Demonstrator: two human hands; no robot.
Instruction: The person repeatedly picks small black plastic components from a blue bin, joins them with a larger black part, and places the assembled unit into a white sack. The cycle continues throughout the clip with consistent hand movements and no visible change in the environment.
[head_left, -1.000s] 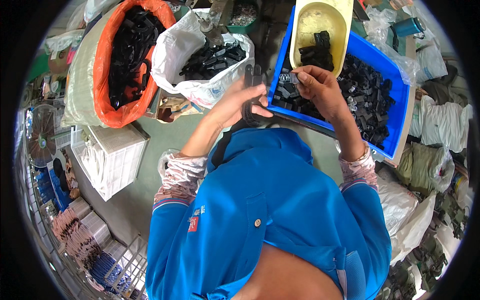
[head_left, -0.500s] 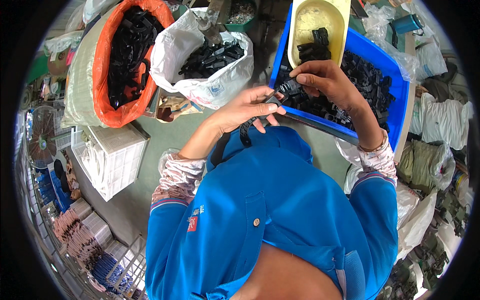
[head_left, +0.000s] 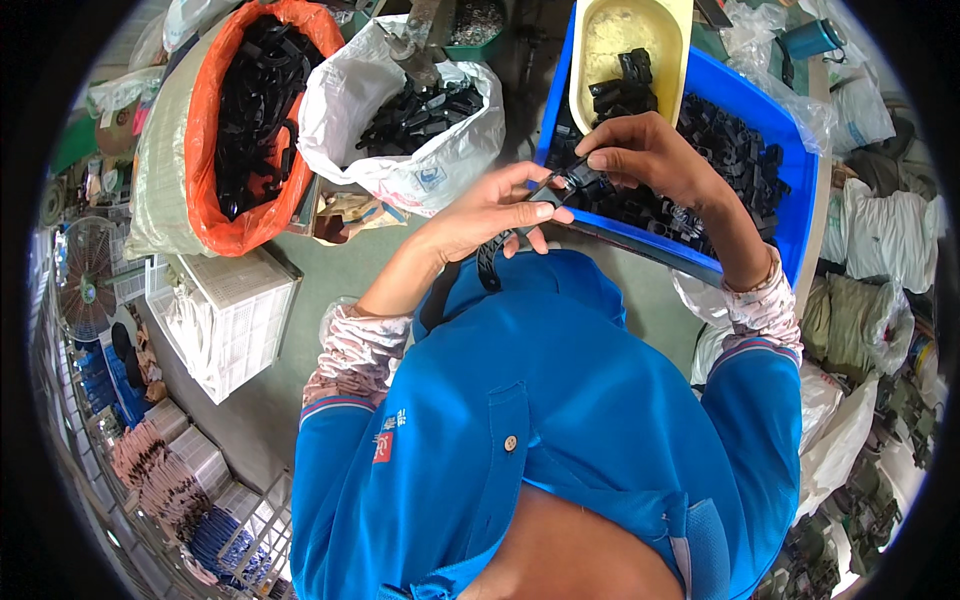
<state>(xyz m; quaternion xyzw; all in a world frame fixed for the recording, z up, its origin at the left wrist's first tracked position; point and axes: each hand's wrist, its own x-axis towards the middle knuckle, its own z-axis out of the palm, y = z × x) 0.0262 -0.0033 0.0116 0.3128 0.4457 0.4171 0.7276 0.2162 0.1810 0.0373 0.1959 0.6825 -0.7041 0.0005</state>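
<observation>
My left hand point(head_left: 480, 212) is closed on a black plastic strap point(head_left: 488, 262). The strap's ribbed, curved end hangs below the palm, and its upper end lies between thumb and fingers. My right hand point(head_left: 655, 163) pinches a small black buckle-like part point(head_left: 580, 178) with a shiny bit on it. The two pieces meet between my fingertips; whether they are joined I cannot tell. Both hands are above the near left corner of a blue bin point(head_left: 800, 215) full of small black parts point(head_left: 735, 170). A yellow tray point(head_left: 610, 30) with several black pieces point(head_left: 625, 90) rests across that bin.
Left of the bin stands a white sack point(head_left: 340, 95) of black parts, and beyond it an orange-lined sack point(head_left: 215, 215) of longer black pieces. A white plastic crate point(head_left: 235, 330) is on the floor. A green container point(head_left: 478, 45) sits at the back, plastic-wrapped bundles point(head_left: 870, 240) at the right.
My right hand has brought the buckle-like part slightly down and left, closer against the strap's upper end. My left hand has barely shifted. The bins and sacks appear slightly displaced in the view.
</observation>
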